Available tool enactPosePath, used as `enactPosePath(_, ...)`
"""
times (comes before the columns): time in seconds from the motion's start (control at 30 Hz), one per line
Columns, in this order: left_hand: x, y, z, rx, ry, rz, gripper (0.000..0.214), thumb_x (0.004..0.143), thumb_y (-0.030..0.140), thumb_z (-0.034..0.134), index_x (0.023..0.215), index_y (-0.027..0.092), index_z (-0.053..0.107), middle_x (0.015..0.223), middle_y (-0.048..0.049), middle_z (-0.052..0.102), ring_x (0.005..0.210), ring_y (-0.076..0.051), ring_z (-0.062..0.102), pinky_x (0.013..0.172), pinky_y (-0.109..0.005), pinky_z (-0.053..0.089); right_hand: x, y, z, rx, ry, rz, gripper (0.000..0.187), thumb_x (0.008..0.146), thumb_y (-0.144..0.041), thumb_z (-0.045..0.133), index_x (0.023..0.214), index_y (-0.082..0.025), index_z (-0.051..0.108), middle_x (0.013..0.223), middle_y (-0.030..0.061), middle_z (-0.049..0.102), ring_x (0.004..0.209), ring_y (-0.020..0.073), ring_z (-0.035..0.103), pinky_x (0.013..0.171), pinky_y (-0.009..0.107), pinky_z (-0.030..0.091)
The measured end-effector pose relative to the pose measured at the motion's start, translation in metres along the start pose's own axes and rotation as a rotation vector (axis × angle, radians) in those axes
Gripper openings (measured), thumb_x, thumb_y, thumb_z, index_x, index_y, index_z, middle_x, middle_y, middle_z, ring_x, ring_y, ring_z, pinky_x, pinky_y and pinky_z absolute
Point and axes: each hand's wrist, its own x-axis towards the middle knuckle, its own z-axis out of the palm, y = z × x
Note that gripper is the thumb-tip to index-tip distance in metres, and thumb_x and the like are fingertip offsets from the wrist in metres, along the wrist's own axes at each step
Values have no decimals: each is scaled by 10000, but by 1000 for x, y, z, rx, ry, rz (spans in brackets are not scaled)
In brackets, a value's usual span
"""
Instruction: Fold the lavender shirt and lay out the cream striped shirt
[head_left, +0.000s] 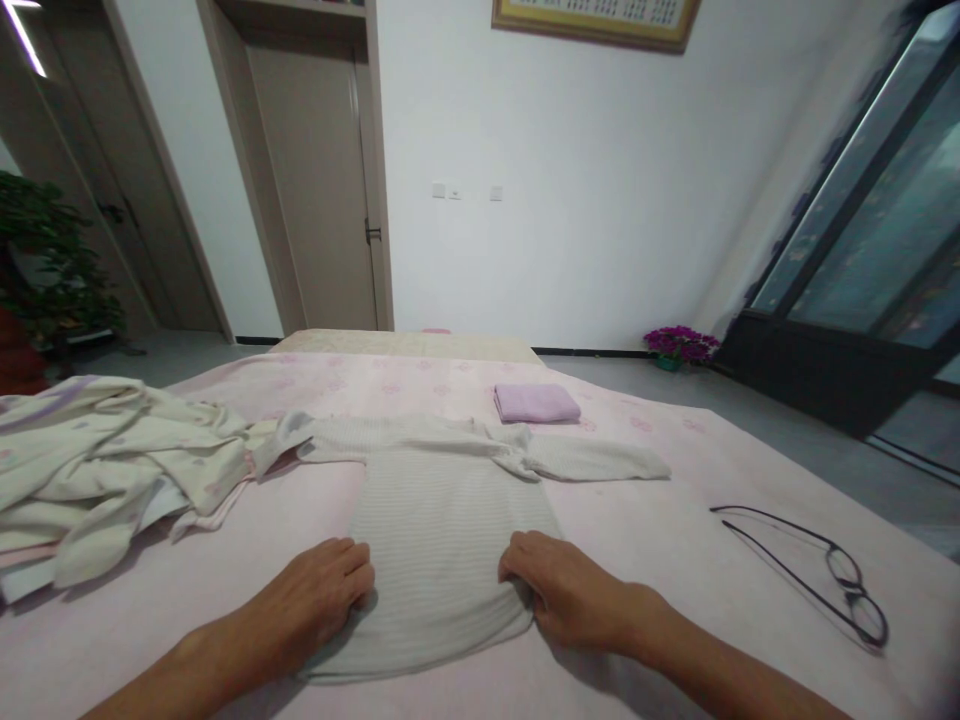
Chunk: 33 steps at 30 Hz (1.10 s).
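A pale grey ribbed long-sleeved shirt (442, 540) lies spread on the pink bed cover, its hem toward me and its sleeves stretched out to both sides. At its left edge, my left hand (330, 585) is closed on the fabric with curled fingers. My right hand (562, 590) grips the right edge a little above the hem, where the cloth bunches under the fingers. Near the collar the fabric is creased. The left sleeve's cuff meets a heap of cream clothes (127, 460).
A folded lilac cloth (536, 403) rests beyond the shirt. Black-framed glasses (844, 580) lie to the right on the pink cover (645, 560). Past the far edge are a door (315, 190) and purple flowers (681, 345); a green plant (52, 260) stands at left.
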Motion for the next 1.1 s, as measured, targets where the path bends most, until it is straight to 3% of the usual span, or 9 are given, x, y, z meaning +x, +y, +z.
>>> enactPosePath(0.1, -4, 4, -9, -110, -51, 32, 234, 765, -3, 467, 817, 225, 476, 892, -15, 594, 802, -169, 521, 699, -291, 371, 3, 0, -11, 192, -67, 78, 427, 591, -43, 506, 955, -189, 674, 941, 28, 663, 854, 166, 585, 750, 249, 432)
enactPosePath(0.33, -12, 16, -29, -287, -248, -19, 158, 785, 76, 485, 751, 229, 502, 809, 14, 613, 724, -137, 551, 672, -245, 398, 9, 4, -35, 544, -555, 47, 347, 660, -131, 618, 972, -202, 749, 792, -45, 682, 690, 107, 591, 602, 177, 425)
enactPosePath(0.4, -4, 17, -31, -322, -249, -46, 168, 769, 77, 486, 764, 235, 543, 799, 20, 628, 722, -136, 570, 663, -237, 407, 26, 16, -37, 597, -484, 73, 271, 731, -196, 633, 976, -181, 747, 772, -28, 685, 690, 112, 606, 615, 184, 442)
enactPosePath(0.5, 17, 13, -31, -321, -128, -68, 232, 767, 68, 476, 848, 246, 599, 867, 12, 663, 791, -144, 611, 709, -239, 433, 68, 44, -40, 534, -59, 159, 265, 846, -247, 563, 1046, -160, 713, 868, 20, 714, 752, 138, 632, 680, 221, 475)
enactPosePath(0.6, 43, 0, -29, -197, 39, -111, 221, 794, 103, 487, 907, 240, 619, 925, -22, 678, 856, -177, 625, 771, -280, 457, 116, 76, -42, 188, 289, 240, 287, 874, -163, 514, 1099, -171, 693, 1088, 65, 717, 994, 181, 637, 861, 269, 467)
enactPosePath(0.67, 61, -19, -28, -121, 156, -167, 211, 831, 134, 477, 930, 232, 634, 951, -46, 685, 908, -202, 628, 831, -319, 467, 143, 93, -40, -59, 321, 361, 343, 903, -165, 510, 1217, -181, 648, 1235, 88, 676, 1136, 198, 601, 945, 282, 434)
enactPosePath(0.83, 102, -100, -23, -26, 350, -368, 264, 891, 179, 459, 1042, 207, 673, 1139, -94, 686, 1094, -234, 621, 977, -361, 454, 186, 119, -30, -175, 301, 520, 333, 926, -127, 458, 1215, -157, 620, 1225, 159, 649, 1095, 246, 631, 880, 327, 446)
enactPosePath(0.97, 119, -160, -8, 183, 360, -512, 349, 932, 235, 446, 1206, 178, 656, 1339, -143, 611, 1271, -272, 534, 1090, -398, 369, 198, 129, -20, -217, 290, 575, 234, 940, -186, 492, 1125, -155, 632, 1205, 171, 632, 1038, 265, 644, 824, 336, 445)
enactPosePath(1.1, 118, -188, 3, 294, 343, -694, 402, 972, 312, 391, 1261, 148, 615, 1219, -166, 652, 1169, -301, 585, 1000, -426, 412, 204, 139, -19, -210, 331, 576, 199, 975, -224, 466, 1077, -171, 627, 1148, 136, 640, 1031, 242, 630, 825, 312, 427)
